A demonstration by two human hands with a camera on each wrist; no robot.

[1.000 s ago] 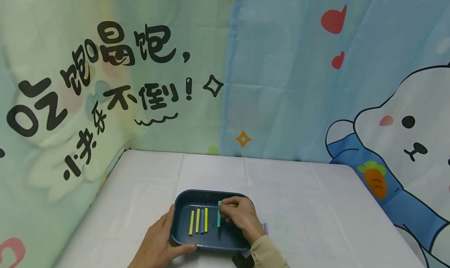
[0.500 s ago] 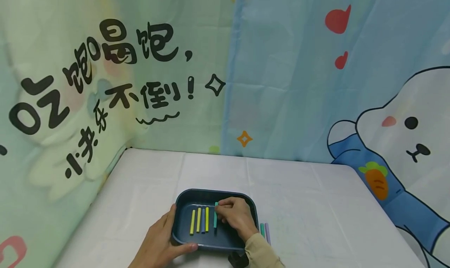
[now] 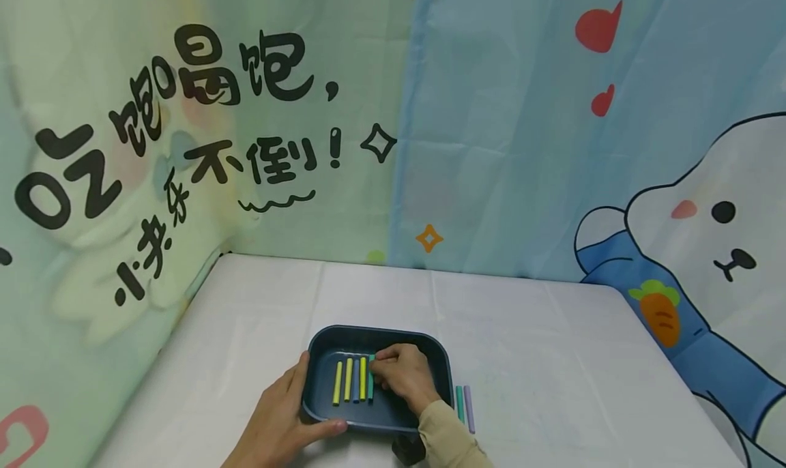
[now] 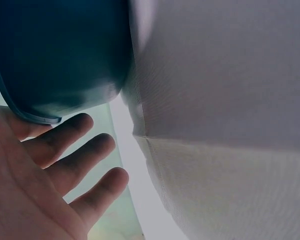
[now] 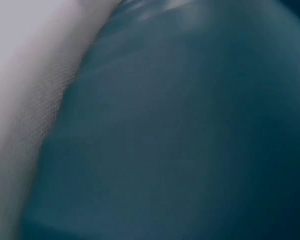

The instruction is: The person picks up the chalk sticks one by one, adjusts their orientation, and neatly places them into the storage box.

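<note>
1. Teal stick point(image 3: 371, 379): it lies inside the dark blue tray point(image 3: 381, 335), lengthwise, at the right end of a row of sticks and just beside the rightmost yellow one. Its right flank is covered by the fingers of the right hand.

2. Right hand point(image 3: 400, 376): it rests in the tray with its fingers curled over and pinching the teal stick at the upper end; the beige sleeve point(image 3: 448, 442) runs back over the near rim. The right wrist view shows only blurred tray surface and cloth, so the grasp is read from the head view alone.

3. Row of sticks: three yellow sticks point(image 3: 348, 379) lie parallel on the tray floor, with a dark bluish stick point(image 3: 356, 381) between the second and third.

4. Left hand point(image 3: 284, 423): it grasps the tray's near left corner, thumb laid along the front rim and palm against the left wall. In the left wrist view three fingers point(image 4: 72, 150) spread straight beneath the tray's outer wall point(image 4: 60, 55).

5. Tray position: it sits on the white tablecloth point(image 3: 552, 359), near the front edge and slightly left of centre.

6. Outside the tray: a green stick point(image 3: 459, 404) and a lilac stick point(image 3: 469, 408) lie side by side on the cloth, just right of the tray.

7. Surround: cartoon-printed curtains point(image 3: 503, 134) hang behind and beside the table.
</note>
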